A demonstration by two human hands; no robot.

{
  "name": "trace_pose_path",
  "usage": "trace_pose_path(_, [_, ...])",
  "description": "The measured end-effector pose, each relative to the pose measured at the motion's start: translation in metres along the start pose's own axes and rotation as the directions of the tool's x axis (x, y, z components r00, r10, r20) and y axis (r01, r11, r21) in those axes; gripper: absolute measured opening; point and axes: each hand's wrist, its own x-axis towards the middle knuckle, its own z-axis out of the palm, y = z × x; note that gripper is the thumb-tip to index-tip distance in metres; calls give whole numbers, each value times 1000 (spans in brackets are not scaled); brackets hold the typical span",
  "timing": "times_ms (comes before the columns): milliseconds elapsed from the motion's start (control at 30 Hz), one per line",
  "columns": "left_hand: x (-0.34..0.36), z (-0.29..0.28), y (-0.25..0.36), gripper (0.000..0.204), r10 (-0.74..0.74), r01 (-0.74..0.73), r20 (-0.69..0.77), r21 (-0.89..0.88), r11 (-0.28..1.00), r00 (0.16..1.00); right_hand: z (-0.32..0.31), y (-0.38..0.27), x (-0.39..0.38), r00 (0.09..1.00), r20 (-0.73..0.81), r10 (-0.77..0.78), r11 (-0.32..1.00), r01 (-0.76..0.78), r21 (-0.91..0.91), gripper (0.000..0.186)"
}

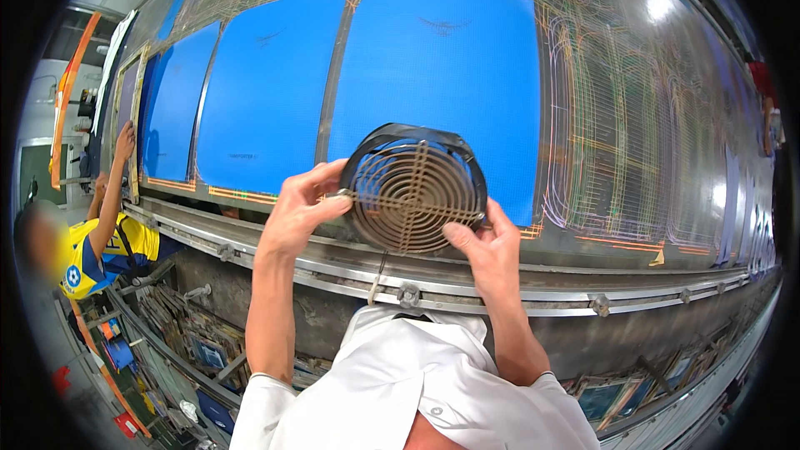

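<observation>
Holding a round fan guard (414,192) up between both hands, the person keeps it in front of a big blue panel (433,75). The guard is a black ring with a tan wire grille of concentric circles crossed by spokes. The left hand (302,208) is closed on the guard's left rim, thumb and fingers pinching the edge. The right hand (487,246) grips the guard's lower right rim, its thumb pressed on the grille face and its fingers curled behind. A pale strap (377,279) dangles from the guard's bottom edge. Below the guard a metal rail (583,304) with bolts runs across. Left of the guard stand more blue panels (258,92). Far left of the guard, another person in a yellow shirt (92,254) reaches an arm up to a panel frame.
</observation>
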Motion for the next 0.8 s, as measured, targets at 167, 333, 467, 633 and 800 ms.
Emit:
trace_pose_path(167, [13, 3, -16, 52, -32, 36, 72, -43, 998, 997, -4, 2, 1, 998, -18, 66, 998, -66, 5, 58])
trace_pose_path(333, [13, -6, -34, 55, -10, 14, 106, -41, 999, 994, 2, 13, -5, 997, -68, 25, 999, -27, -25, 52])
trace_pose_path(467, [4, -7, -41, 57, 44, -41, 118, -29, 999, 992, 1, 22, -7, 995, -100, 12, 999, -17, -49, 51])
trace_pose_path(633, [10, -10, -75, 59, 122, -114, 147, -64, 991, 982, 3, 33, -15, 984, -177, 5, 991, -28, -129, 48])
trace_pose_path(800, [17, -12, -78, 62, 127, -114, 182, -83, 990, 975, 15, 28, -22, 970, -243, -16, 990, -18, -138, 48])
